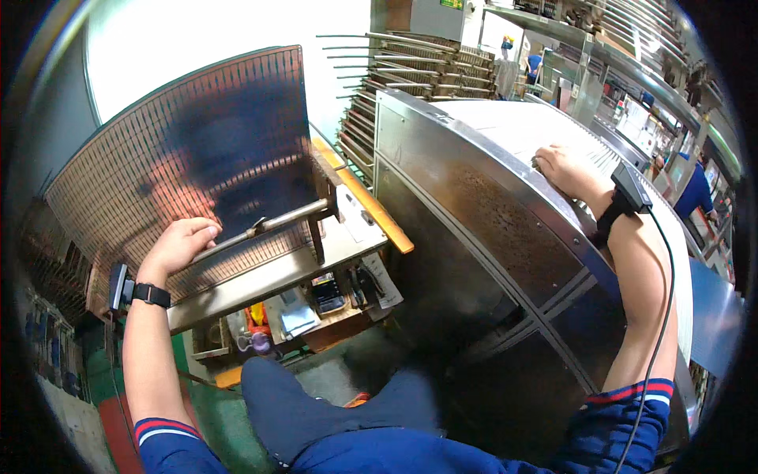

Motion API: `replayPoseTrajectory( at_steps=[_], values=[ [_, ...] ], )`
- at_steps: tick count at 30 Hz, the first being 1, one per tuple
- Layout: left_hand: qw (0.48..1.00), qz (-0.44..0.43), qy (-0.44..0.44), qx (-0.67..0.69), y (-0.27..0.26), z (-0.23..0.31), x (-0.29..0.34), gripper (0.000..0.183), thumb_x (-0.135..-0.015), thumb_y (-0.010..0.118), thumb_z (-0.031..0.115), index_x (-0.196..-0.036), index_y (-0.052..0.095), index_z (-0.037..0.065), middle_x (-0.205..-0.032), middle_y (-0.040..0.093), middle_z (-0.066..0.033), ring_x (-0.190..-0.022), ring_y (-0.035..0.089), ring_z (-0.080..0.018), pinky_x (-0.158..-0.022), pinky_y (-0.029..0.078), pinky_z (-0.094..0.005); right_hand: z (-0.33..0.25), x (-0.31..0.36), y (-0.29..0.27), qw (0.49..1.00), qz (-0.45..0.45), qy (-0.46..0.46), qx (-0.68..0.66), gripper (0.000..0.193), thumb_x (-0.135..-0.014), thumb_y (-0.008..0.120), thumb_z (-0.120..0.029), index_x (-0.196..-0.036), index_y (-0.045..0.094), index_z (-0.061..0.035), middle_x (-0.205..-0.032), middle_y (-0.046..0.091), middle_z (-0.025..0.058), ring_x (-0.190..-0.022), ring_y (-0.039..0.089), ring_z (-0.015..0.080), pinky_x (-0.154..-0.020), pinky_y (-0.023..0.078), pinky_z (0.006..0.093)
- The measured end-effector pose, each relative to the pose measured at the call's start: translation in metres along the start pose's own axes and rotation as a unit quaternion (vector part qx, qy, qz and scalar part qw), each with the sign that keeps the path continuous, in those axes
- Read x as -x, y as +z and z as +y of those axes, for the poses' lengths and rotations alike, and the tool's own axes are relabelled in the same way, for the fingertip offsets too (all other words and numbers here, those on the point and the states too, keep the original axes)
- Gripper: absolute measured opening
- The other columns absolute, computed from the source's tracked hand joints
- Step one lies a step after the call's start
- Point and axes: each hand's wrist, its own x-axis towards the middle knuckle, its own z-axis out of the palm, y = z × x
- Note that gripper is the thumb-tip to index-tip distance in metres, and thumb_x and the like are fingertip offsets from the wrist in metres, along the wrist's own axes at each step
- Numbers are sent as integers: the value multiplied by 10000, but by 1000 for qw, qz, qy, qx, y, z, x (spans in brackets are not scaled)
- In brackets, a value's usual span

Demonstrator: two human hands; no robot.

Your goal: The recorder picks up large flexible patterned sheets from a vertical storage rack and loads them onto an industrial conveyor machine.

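My left hand (183,243) is closed around the left end of a metal rod (276,219), in front of a shiny brown sheet with a fine grid (260,118). The sheet stands upright, leaning slightly back, and mirrors my hand and dark clothes. On the right, my right hand (570,172) rests at the top of a large steel-sided cart (474,197), beside a row of thin white edges (505,122). Its fingers are curled in; what they grip, if anything, is hidden by glare and the hand itself.
A pale bench (245,286) runs under the sheet, with a yellow bar (363,197) at its right end. Below are a shelf of small boxes and a purple tape roll (260,342). Racks of metal rods (410,67) stand behind; a person in blue (695,186) is far right.
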Motion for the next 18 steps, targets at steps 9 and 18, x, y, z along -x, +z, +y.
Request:
replayPoseTrajectory(
  at_steps=[9,18],
  values=[
    [998,14,-22,-51,-6,4,7,295,-987,627,252,-1079,723,-13,-857,711,-53,-789,653,-134,-763,527,-318,-10,-7,-4,999,-28,28,-6,266,-986,517,-230,-1016,674,-18,-964,673,220,-991,637,396,-896,496,478],
    [998,22,2,-55,-4,-5,4,285,-990,621,275,-1038,729,15,-820,706,-59,-775,660,-140,-753,525,-315,-2,-10,2,998,-51,9,-20,243,-981,524,-195,-992,653,10,-995,666,227,-1002,621,401,-910,491,469]
  ],
)
